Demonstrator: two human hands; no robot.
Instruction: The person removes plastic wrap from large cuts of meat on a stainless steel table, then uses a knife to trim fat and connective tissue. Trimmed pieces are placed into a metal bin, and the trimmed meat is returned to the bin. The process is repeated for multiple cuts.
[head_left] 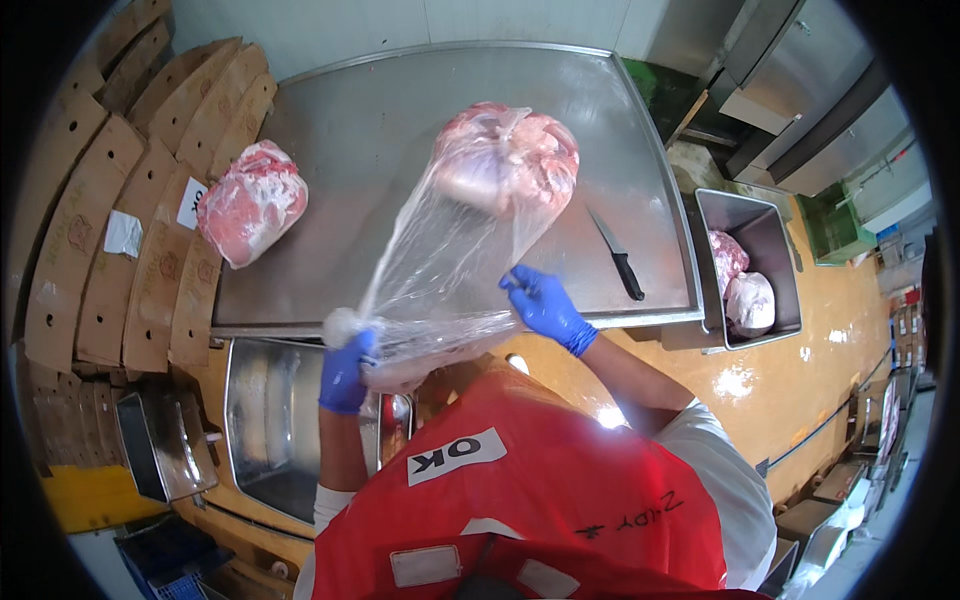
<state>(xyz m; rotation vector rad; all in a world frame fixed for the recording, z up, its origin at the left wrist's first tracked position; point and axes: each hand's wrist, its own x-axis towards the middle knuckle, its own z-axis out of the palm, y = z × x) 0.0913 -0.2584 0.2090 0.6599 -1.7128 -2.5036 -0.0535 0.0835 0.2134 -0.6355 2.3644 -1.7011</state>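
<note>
A large piece of raw meat point(545, 150) lies on the steel table point(370, 110), partly inside a clear plastic bag point(440, 250) that stretches toward me. My left hand point(347, 372), in a blue glove, is closed on the bunched left side of the bag at the table's near edge. With my right hand point(545, 305), also blue-gloved, I pinch the bag's right edge. To the right of the bag lies a knife point(622, 262) with a black handle, its blade pointing away from me. Another piece of raw meat point(253, 203) rests uncovered at the table's left side.
Stacked cardboard boxes point(110, 240) line the table's left side. On the right stands a grey metal bin point(778, 265) holding pieces of meat. Below the table's near left edge is a metal tub point(285, 400), with a smaller steel container point(165, 445) farther left.
</note>
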